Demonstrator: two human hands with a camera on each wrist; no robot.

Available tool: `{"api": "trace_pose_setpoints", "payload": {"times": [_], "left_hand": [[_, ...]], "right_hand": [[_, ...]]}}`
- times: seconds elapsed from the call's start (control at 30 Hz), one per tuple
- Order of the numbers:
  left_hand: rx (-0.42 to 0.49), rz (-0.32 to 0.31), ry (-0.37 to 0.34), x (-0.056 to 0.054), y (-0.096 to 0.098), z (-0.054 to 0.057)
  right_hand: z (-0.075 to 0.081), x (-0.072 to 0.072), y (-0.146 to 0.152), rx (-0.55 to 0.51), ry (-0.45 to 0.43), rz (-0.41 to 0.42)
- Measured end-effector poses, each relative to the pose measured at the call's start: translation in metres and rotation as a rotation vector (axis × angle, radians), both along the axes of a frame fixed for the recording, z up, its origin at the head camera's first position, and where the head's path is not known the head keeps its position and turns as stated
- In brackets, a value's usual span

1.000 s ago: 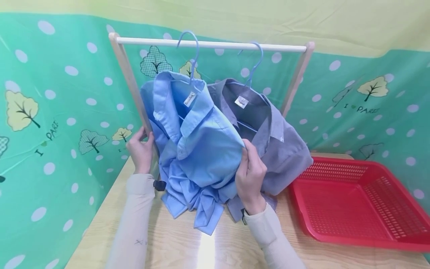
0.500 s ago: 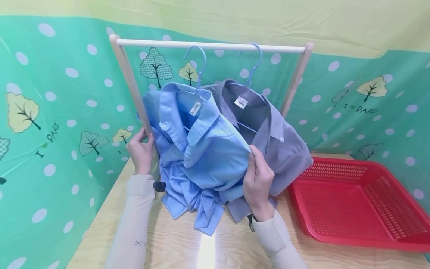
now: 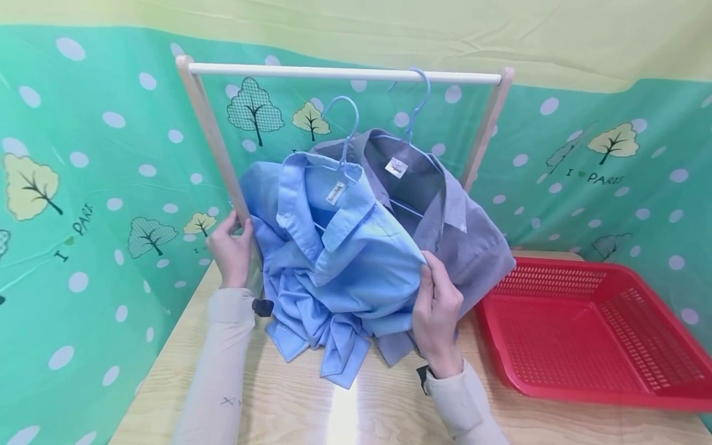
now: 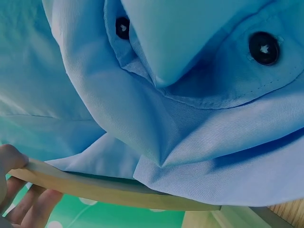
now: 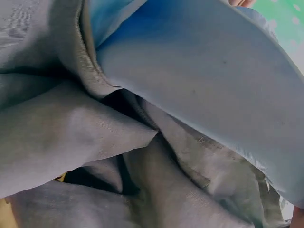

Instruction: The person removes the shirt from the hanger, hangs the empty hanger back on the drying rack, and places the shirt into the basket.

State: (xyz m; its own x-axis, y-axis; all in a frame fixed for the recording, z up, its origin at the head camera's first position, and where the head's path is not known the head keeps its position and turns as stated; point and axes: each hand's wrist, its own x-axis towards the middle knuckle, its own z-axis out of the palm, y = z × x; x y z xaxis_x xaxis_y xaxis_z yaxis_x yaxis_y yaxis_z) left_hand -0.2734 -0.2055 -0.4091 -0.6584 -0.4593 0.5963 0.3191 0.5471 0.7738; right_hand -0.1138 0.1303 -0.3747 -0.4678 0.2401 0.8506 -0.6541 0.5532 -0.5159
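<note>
My left hand [image 3: 230,253] grips the left post [image 3: 214,136] of a small wooden clothes rack; the left wrist view shows thumb and fingers around that wooden post [image 4: 118,190]. A light blue shirt [image 3: 361,266] sits on a blue hanger [image 3: 356,120], whose hook is below the rack's white rod and apart from it. At the shirt's right shoulder, my right hand [image 3: 437,312] pinches the fabric. Behind it, a grey shirt [image 3: 481,262] hangs from the rod [image 3: 311,72] on its own blue hanger [image 3: 425,93]. In the right wrist view, fabric covers nearly everything.
To the right, a red perforated plastic basket [image 3: 567,395] stands on the wooden table [image 3: 295,408]. The blue shirt's sleeves lie bunched on the table in front of the rack. A green patterned cloth [image 3: 83,346] hangs behind and at the left.
The blue shirt and its hanger have come down and to the right with my right hand; the hook has dropped from rod height to below the rod. My left hand stays on the post.
</note>
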Motion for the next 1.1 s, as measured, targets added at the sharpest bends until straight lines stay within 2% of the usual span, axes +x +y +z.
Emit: {"api": "trace_pose_setpoints", "payload": {"times": [0.37, 0.8, 0.93, 1.1], "left_hand": [[0.017, 0.008, 0.007, -0.002, -0.002, -0.004], [0.041, -0.006, 0.009, -0.003, 0.0, -0.001], [0.068, -0.022, -0.019, -0.001, -0.001, 0.001], [0.124, -0.058, -0.087, 0.001, -0.002, 0.003]], "right_hand": [[-0.008, 0.006, 0.01, -0.046, 0.002, 0.01], [-0.014, 0.018, 0.031, -0.033, -0.074, 0.066], [-0.016, 0.022, 0.034, -0.031, -0.088, 0.081], [-0.018, 0.028, 0.039, -0.038, -0.109, 0.107]]}}
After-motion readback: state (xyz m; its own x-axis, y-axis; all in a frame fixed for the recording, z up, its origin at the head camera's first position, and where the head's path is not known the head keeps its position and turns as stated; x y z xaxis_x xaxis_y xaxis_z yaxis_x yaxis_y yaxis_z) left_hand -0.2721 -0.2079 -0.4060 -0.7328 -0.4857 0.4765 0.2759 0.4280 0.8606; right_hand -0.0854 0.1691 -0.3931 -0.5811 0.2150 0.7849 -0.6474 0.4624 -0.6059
